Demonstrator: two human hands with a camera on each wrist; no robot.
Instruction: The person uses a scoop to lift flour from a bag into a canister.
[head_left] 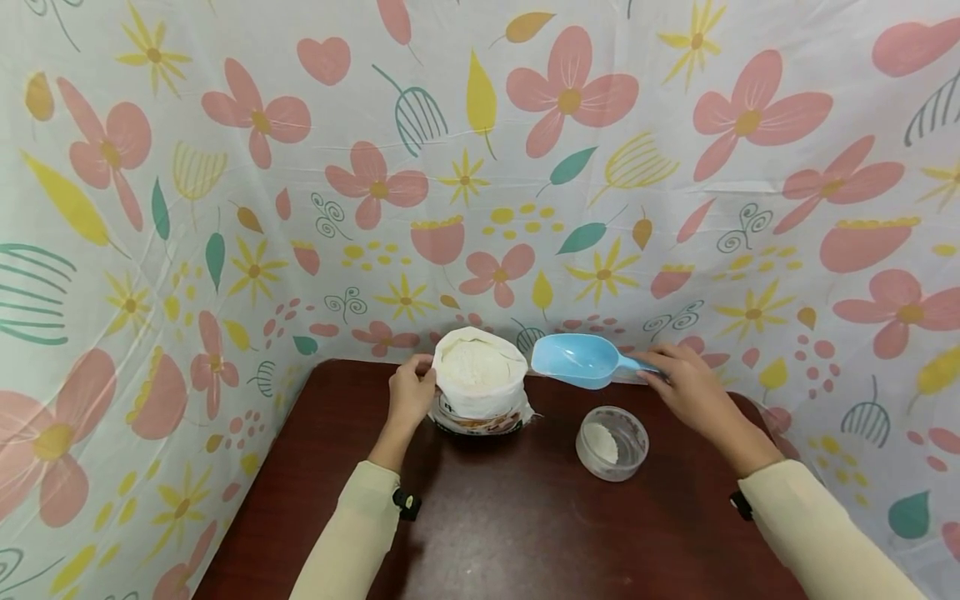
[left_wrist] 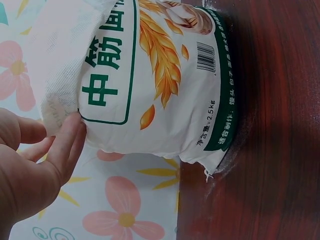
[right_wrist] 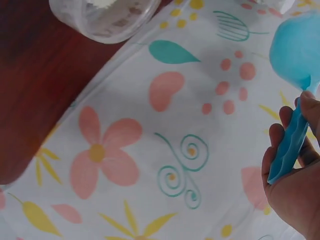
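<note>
Bag (head_left: 482, 402) on table (head_left: 510, 517) at lower centre of head view, scoop (head_left: 579, 360) to its right, bowl (head_left: 615, 473) below scoop, cloth (head_left: 465, 100) behind.

Blue scoop (head_left: 577, 360), pink-flowered white cloth (head_left: 480, 192)

In the wrist views, the white bag (left_wrist: 160, 112) is cropped at top; the blue scoop (right_wrist: 295, 52) and clear bowl (right_wrist: 112, 36) are cut off by picture edges.

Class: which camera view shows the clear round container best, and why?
The head view: the clear round container appears whole, with white powder inside. The right wrist view shows only part, cut off by the top edge; the left wrist view shows none of it.
</note>
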